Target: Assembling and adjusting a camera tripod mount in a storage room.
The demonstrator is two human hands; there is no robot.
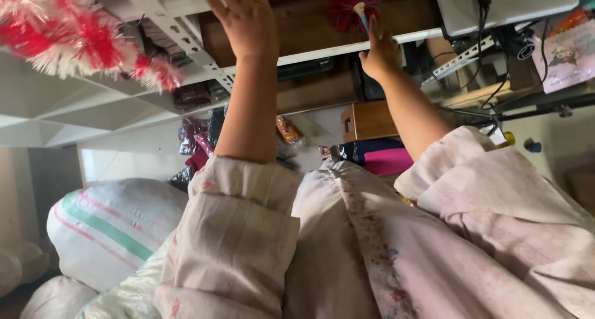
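My left hand (245,15) is raised with its fingers spread, flat against the brown board of a shelf (310,27) beside a white perforated metal rail (167,15). It holds nothing. To its right, my right hand (379,51) grips the thin blue handle of a dark red feather duster (354,1), whose head rests against the same brown board. Both arms come out of loose, pale pink patterned sleeves (235,232).
A fluffy red and white tinsel bunch (80,34) hangs at the top left. White sacks with green and pink stripes (105,226) lie at the lower left. A wooden box (369,120), a pink packet (387,161), a grey flat device (502,3) and black cables (489,52) crowd the right.
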